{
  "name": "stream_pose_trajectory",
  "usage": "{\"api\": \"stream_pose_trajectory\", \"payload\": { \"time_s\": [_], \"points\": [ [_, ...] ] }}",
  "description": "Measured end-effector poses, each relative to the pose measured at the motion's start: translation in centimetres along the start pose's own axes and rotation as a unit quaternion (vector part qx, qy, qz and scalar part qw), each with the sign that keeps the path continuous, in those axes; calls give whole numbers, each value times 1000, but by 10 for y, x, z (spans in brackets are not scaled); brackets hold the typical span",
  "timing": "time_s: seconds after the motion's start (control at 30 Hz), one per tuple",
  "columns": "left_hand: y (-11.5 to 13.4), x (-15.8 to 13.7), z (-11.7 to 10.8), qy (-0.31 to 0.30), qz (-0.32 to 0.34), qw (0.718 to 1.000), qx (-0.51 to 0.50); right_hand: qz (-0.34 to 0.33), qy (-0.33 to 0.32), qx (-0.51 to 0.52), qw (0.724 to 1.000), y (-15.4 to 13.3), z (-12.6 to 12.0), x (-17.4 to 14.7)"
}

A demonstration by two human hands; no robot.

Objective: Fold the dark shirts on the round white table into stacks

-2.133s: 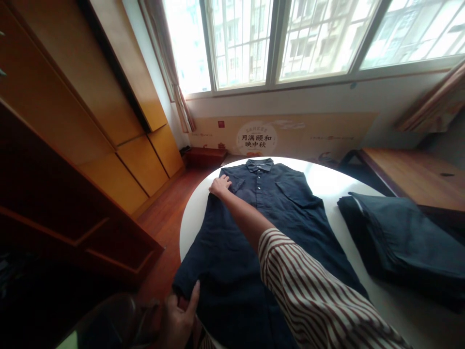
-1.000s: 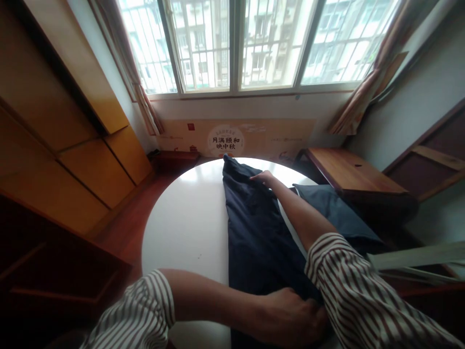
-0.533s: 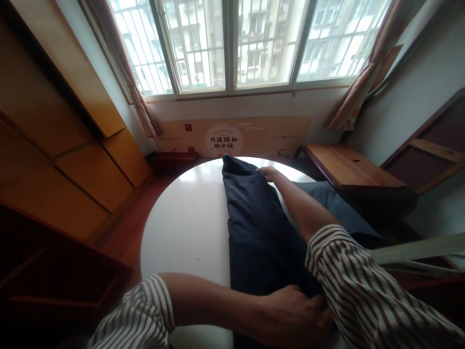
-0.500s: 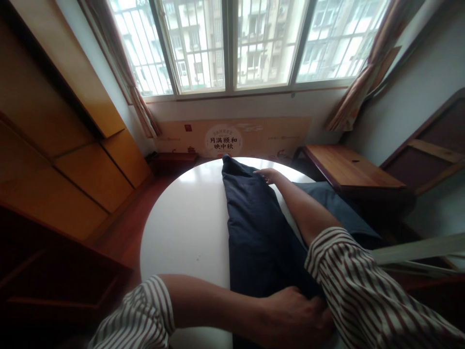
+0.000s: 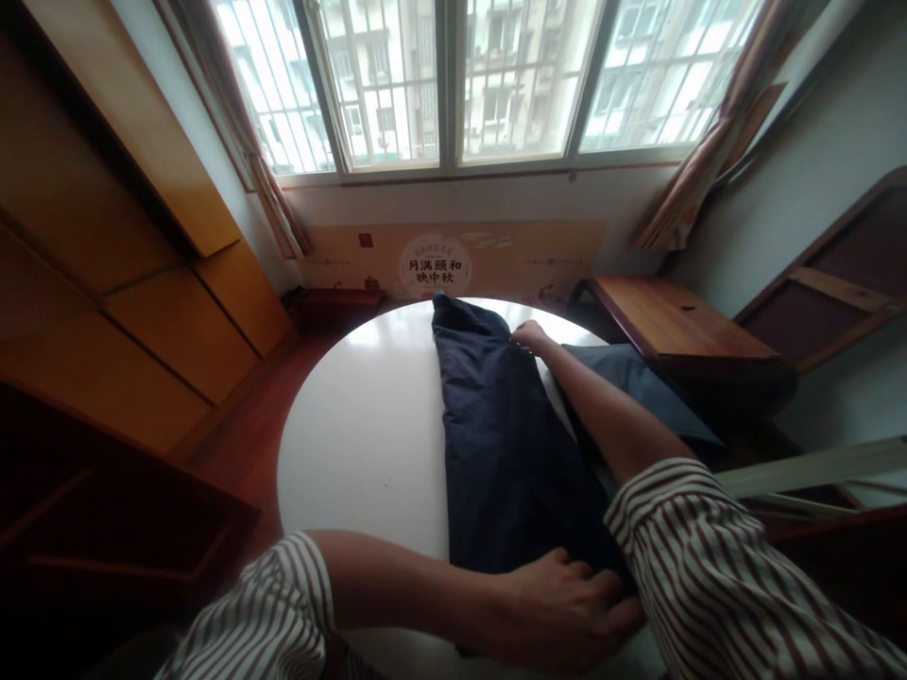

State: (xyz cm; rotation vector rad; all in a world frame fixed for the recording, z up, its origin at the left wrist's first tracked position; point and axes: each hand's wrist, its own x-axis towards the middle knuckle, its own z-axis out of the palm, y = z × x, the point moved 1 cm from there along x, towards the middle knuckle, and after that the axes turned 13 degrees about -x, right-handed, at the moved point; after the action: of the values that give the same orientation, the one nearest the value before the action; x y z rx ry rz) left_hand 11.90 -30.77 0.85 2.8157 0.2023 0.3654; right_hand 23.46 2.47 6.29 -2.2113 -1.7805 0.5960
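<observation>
A dark navy garment, apparently a pair of trousers [image 5: 496, 444], lies lengthwise over the round white table [image 5: 354, 425], narrower at the far end. My right hand [image 5: 530, 338] reaches to its far right edge, fingers closed in a pinch on the cloth. Across the near end lies my left hand [image 5: 567, 604], back upward, with the fingers somewhat apart over the fabric. Its fingertips are partly hidden. Right of my right forearm, a blue-grey piece of cloth [image 5: 644, 387] extends past the table edge; I cannot tell whether it belongs to the same garment.
A low wooden table [image 5: 680, 316] stands beyond the table at the right. Wooden cabinets [image 5: 142, 331] line the left side. Ahead are a barred window [image 5: 517, 85] and a printed banner [image 5: 496, 250] below it. A pale bar [image 5: 814, 467] crosses at the right.
My right hand has closed on the garment's far edge and shifted slightly right. My left hand's fingers have spread from a more bunched shape. The blue-grey cloth has shifted slightly left in view.
</observation>
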Motion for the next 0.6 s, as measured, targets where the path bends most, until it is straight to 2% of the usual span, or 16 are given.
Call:
{"api": "stream_pose_trajectory", "payload": {
  "time_s": [0.1,0.2,0.23,0.3,0.37,0.43,0.5,0.6],
  "points": [
    [16,-29,-16,5,-11,1000,-11,-65,48,-55,995,-4,-9,-30],
    [22,-71,-29,25,-78,997,-8,-165,57,-90,980,-1,-13,-86],
    [21,-85,-31,30,-113,993,-4,-207,54,-103,972,3,-12,-110],
    [18,-111,-29,27,-185,982,1,-333,53,-158,928,16,-5,-166],
    [15,-129,-23,3,-221,975,5,-384,39,-182,905,33,6,-222],
    [13,-141,-16,-29,-204,978,18,-434,-17,-188,881,50,21,-269],
    [14,-146,-11,-30,-164,985,36,-482,-64,-175,856,64,34,-303],
    [19,-146,-9,40,-115,992,45,-529,-66,-166,830,84,48,-332]
  ]
}}
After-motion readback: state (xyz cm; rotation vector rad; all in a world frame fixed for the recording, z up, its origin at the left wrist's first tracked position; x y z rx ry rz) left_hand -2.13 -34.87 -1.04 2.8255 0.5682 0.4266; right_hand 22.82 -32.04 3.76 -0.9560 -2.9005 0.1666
